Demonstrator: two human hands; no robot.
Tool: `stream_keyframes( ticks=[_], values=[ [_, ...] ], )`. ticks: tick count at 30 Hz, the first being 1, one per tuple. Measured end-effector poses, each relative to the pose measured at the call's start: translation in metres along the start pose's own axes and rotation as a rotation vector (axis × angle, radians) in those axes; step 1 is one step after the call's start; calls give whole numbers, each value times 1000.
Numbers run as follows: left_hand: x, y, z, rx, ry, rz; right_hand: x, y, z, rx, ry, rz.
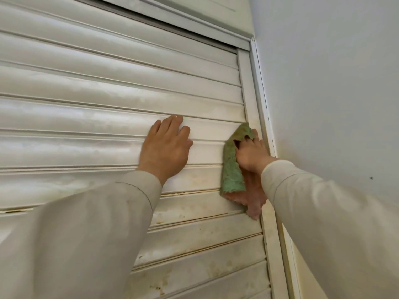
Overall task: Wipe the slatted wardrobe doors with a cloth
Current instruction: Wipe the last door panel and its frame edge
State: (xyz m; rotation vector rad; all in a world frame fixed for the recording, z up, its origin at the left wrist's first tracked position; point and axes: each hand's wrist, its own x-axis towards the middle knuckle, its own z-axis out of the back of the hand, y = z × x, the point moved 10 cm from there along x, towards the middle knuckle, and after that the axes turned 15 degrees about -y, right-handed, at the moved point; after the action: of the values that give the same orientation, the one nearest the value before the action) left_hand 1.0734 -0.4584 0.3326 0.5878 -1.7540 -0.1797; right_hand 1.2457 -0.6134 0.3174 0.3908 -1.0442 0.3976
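Note:
A white slatted wardrobe door [108, 91] fills the left and middle of the view, its lower slats stained yellowish brown. My left hand [167, 145] lies flat on a slat with its fingers straight. My right hand [251, 153] presses a green and pink cloth [232, 169] against the slats at the door's right edge, next to the white frame post [251, 100]. The cloth wraps over the fingers of that hand and hangs below it, so part of the hand is hidden. Both arms wear cream sleeves.
A plain white wall [334, 93] meets the wardrobe frame at the right. A metal top rail [183, 24] runs above the door, with a white panel [205, 5] over it.

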Motion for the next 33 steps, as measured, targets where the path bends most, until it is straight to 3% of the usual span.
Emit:
stream_keyframes(
  ticks=[2,8,12,14,17,24,27,33],
  values=[
    [0,-1,-1,7,-2,3,6,-5,-14,18,-2,14],
    [-2,1,-2,11,12,30,22,0,5,-99,-226,55],
    [0,2,0,19,-10,34,46,-3,53,-81,-426,-105],
    [0,2,0,23,-3,31,57,-13,57,-10,-386,-151],
    [-2,1,-2,29,30,31,46,-23,32,23,-199,-163],
    [-1,4,-7,47,130,58,1,-23,3,144,-214,-212],
    [-5,0,-11,63,252,98,-35,-29,-21,191,-161,-248],
    [-11,-3,-9,63,335,141,-140,-44,-66,214,-24,-326]
  ],
)
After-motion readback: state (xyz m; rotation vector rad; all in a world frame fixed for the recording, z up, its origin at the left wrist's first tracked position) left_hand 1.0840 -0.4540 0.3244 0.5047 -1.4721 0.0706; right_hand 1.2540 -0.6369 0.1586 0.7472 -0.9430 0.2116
